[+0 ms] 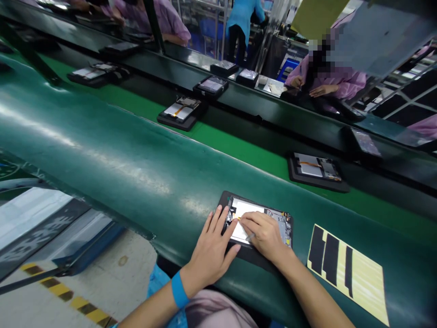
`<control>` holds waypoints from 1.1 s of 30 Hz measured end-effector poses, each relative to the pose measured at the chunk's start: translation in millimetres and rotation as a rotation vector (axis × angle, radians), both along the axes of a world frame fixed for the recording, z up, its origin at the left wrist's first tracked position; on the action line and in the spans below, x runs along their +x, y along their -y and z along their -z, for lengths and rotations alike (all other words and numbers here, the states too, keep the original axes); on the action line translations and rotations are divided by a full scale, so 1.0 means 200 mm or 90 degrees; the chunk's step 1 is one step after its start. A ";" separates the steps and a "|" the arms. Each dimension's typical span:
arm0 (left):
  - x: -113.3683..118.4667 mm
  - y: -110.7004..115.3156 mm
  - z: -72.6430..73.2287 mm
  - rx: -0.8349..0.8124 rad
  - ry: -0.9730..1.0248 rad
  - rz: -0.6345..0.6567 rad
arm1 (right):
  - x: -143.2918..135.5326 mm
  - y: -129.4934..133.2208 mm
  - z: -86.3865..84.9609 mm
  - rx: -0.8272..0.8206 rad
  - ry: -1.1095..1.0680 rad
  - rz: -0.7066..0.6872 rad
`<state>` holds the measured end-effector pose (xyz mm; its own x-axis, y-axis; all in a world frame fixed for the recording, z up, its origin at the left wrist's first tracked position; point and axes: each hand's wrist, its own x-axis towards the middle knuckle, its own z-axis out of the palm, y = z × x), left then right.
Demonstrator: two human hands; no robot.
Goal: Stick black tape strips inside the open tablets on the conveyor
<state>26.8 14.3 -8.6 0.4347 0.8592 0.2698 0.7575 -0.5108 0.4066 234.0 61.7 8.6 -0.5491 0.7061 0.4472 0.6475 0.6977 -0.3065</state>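
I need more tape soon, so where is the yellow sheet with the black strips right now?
The yellow sheet lies flat on the dark green bench edge at lower right of the head view, just right of the opened tablet under both hands.

Green bench [136, 173] (tablet tray [223, 200], strip sheet [362, 278])

Blue wristband [179, 290], left; arms bare

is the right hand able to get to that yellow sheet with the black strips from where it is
Probably yes. The right hand rests on the opened tablet, and the yellow sheet lies flat on the green bench just to its right, with nothing between them. The left hand steadies the tablet's near edge.
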 end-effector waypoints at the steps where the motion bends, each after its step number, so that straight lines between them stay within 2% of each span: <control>1: 0.00 0.00 0.00 -0.001 -0.004 0.001 | 0.00 0.00 0.00 -0.003 0.000 0.000; 11: 0.01 0.00 0.00 0.000 -0.022 -0.005 | -0.01 0.00 -0.01 -0.029 -0.027 0.001; 16: 0.02 0.01 0.02 0.006 -0.039 -0.015 | 0.02 -0.02 -0.03 -0.152 -0.051 0.026; 21: 0.02 0.01 0.02 0.021 -0.028 -0.023 | 0.02 -0.08 -0.18 -0.259 0.046 0.094; 25: 0.02 0.01 0.02 0.029 -0.038 -0.027 | -0.05 -0.14 -0.28 -0.281 0.154 0.055; 29: 0.03 0.01 0.01 0.038 -0.068 -0.033 | -0.12 -0.18 -0.27 -0.315 0.244 0.024; 33: 0.03 0.01 0.01 0.047 -0.073 -0.037 | -0.14 -0.21 -0.25 -0.350 0.263 0.018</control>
